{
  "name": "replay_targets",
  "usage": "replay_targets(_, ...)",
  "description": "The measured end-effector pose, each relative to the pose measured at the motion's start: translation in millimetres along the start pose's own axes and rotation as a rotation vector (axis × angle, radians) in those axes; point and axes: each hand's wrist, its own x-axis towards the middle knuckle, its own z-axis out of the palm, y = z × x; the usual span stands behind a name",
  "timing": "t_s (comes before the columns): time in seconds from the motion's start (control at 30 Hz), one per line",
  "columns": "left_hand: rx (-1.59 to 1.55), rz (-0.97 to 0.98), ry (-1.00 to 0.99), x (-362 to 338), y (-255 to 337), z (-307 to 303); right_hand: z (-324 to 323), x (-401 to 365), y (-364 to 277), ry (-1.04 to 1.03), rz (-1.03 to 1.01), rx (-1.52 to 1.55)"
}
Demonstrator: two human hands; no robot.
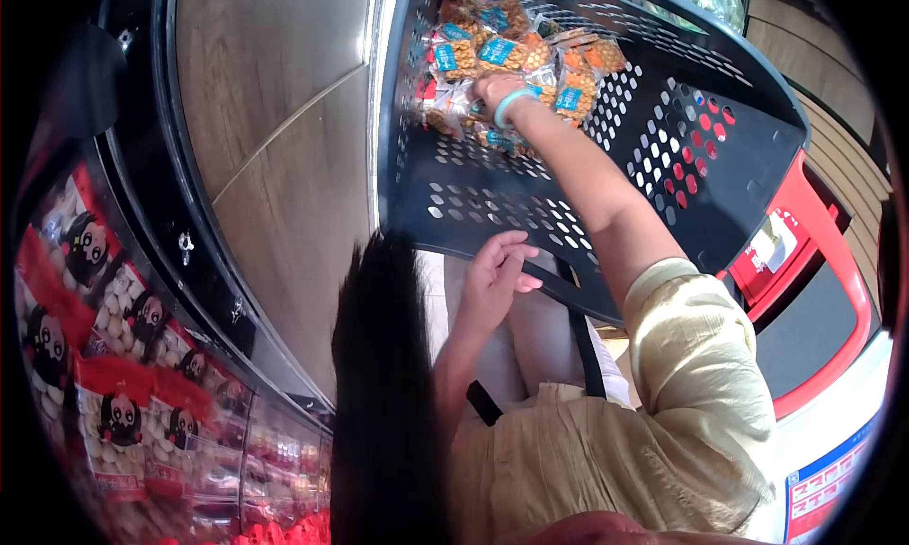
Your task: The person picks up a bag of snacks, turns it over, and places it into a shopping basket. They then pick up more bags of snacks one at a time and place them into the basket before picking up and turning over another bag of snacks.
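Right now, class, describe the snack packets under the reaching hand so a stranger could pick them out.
Start at the big black basket with holes in its walls, upper middle. Inside it lies a heap of clear snack packets, touched by the right hand. They carry blue labels, unlike the red-topped bags with cartoon faces at the left.

- This is a shop, by the look of it a self-service grocery or snack store.
- A black perforated plastic shopping basket (663, 138) with a red handle (833, 261) holds many clear snack packets with blue labels (497, 51).
- At the left, a black-edged display shelf (180, 223) carries rows of identical red-and-clear bags of pale round snacks (118, 422), each with 1 cartoon face.
- A wood-look plank floor (275, 119) lies between shelf and basket.
- A white printed notice with blue and red lettering (828, 483) shows at the lower right.
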Motion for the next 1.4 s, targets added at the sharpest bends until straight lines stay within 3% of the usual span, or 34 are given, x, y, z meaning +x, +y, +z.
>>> replay_targets(0.1, 0.054, -0.022, -0.037, 7.5, 10.9, -3.2, -10.1, -32.6, 34.4, 0.065, 0.116, 0.294)
replay_targets(0.2, 0.127, 0.037, -0.009, 20.9, 21.2, -3.9, -10.7, -64.4, 55.3, 0.197, 0.357, 0.584)
replay_targets(0.27, 0.402, 0.363, 0.078, 50.8, -0.1, -18.4, -3.8, -83.6, 64.5, 0.24, 0.426, 1.096)
replay_targets(0.3, 0.4, 0.363, 0.078, 59.0, -6.9, -17.7, -2.2, -94.7, 65.8, 0.237, 0.454, 1.321)
replay_targets(0.37, 0.041, 0.233, 0.318, 63.1, 11.8, 0.5, -11.3, -120.9, 54.7, 0.178, 0.397, 1.524)
replay_targets(0.4, 0.039, 0.236, 0.317, 68.6, 13.2, -0.1, -12.4, -132.2, 46.0, 0.181, 0.359, 1.605)
replay_targets(0.47, -0.054, 0.072, 0.364, 78.0, 15.1, -6.2, -18.8, -152.3, 25.4, 0.084, 0.284, 1.642)
replay_targets(0.53, -0.227, 0.019, 0.234, 83.2, 19.7, -15.1, -22.7, -168.2, 2.9, 0.007, 0.183, 1.695)
replay_targets(0.6, -0.396, 0.045, 0.048, 79.8, 24.4, -18.4, -18.6, -175.6, -16.0, -0.042, 0.053, 1.756)
replay_targets(0.67, -0.454, 0.086, 0.012, 79.9, 21.1, -24.5, -20.2, -183.4, -30.7, -0.078, -0.043, 1.723)
replay_targets(0.73, -0.51, 0.125, -0.025, 81.5, 15.0, -27.9, -16.5, -184.6, -33.4, -0.081, -0.045, 1.715)
replay_targets(0.8, -0.505, 0.181, 0.079, 81.8, 16.0, -28.1, -12.2, -181.5, -25.7, -0.1, 0.075, 1.871)
replay_targets(0.87, -0.538, 0.161, 0.066, 80.6, 15.6, -30.1, -4.5, -171.1, -8.8, -0.061, 0.192, 1.837)
replay_targets(0.93, -0.516, 0.223, 0.21, 82.6, 13.9, -29.0, 22.1, -149.5, 12.7, 0.11, 0.35, 1.459)
replay_targets(1.0, -0.561, 0.236, 0.274, 80.7, 23.3, -24.4, 42.5, -126.8, 36.3, 0.218, 0.317, 0.968)
replay_targets(1.03, -0.589, 0.247, 0.293, 80.7, 26.0, -23.8, 44.1, -120.5, 41.4, 0.145, 0.401, 0.838)
replay_targets(1.07, -0.612, 0.262, 0.307, 80.6, 28.0, -21.8, 46.5, -113.1, 39.9, 0.143, 0.403, 0.839)
replay_targets(1.13, -0.64, 0.286, 0.318, 79.0, 28.8, -20.9, 54.2, -95.9, 32.9, 0.119, 0.254, 0.423)
replay_targets(1.33, -0.694, 0.322, 0.335, 83.2, 7.3, -35.1, 56.6, -73.6, -6.0, 0.027, 0.209, 0.186)
replay_targets(1.4, 0.185, 0.533, 0.451, 99.6, -34.8, -67.4, 70.4, -65.4, -8.5, 0.021, 0.213, 0.107)
